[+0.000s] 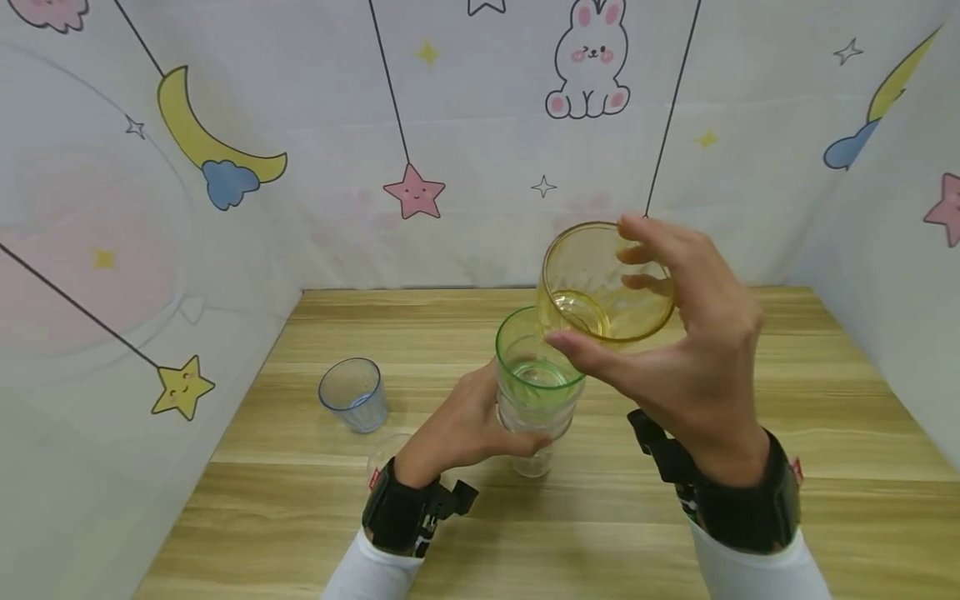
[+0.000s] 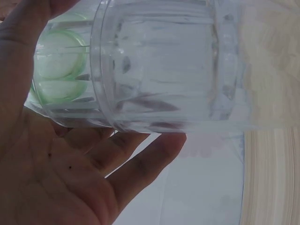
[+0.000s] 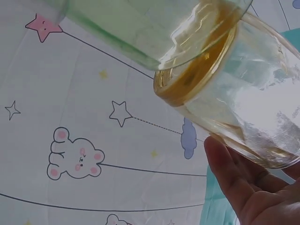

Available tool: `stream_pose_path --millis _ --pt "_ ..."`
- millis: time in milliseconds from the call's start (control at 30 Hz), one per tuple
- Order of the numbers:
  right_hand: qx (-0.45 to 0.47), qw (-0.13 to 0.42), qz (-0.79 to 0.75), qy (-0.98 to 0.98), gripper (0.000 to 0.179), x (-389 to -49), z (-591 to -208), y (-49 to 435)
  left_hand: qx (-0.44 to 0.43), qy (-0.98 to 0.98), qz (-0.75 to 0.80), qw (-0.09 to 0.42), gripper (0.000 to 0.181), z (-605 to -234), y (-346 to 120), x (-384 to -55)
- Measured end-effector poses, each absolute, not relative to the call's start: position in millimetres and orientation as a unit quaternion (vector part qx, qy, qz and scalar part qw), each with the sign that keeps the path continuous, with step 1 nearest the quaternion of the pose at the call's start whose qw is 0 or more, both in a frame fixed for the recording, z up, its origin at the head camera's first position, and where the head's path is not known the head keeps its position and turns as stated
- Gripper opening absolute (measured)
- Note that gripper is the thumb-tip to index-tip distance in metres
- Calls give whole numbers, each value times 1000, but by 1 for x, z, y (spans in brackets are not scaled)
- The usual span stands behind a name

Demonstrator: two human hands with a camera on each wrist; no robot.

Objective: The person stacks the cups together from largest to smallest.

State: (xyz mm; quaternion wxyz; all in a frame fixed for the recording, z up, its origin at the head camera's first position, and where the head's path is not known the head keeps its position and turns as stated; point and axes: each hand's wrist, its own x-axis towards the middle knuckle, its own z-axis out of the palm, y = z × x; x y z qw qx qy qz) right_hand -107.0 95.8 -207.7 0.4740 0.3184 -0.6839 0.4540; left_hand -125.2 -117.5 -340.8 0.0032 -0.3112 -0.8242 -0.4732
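In the head view my left hand (image 1: 468, 425) grips a clear ribbed glass (image 1: 534, 462), with thumb and fingers around its side. A green-rimmed glass (image 1: 536, 350) sits stacked in the top of it, its round green base (image 2: 60, 58) showing through the clear wall in the left wrist view. My right hand (image 1: 697, 350) holds a yellow glass (image 1: 607, 292) near its rim, thumb on the near side and fingers on the far side. That glass is tilted, mouth toward the head camera, and its amber base (image 3: 197, 70) overlaps the green glass in the right wrist view.
A blue-rimmed glass (image 1: 354, 396) stands on the wooden table (image 1: 285, 500) to the left. Another clear glass (image 1: 381, 450) is partly hidden behind my left wrist. Printed white cloth walls (image 1: 480, 242) close off the back and sides.
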Motion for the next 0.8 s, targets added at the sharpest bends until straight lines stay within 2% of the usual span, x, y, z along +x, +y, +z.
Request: stream_pose_path --millis 267,600,800 --pt "350 424 428 -717 88 -104 -216 88 -318 -829 -460 14 83 -341 -118 -126" --pt "361 402 415 -732 88 -108 -229 85 -323 -832 -450 17 79 -342 -120 -126" --pt "342 354 425 -760 91 -113 -250 81 -326 -830 -452 12 72 -341 -119 -126"
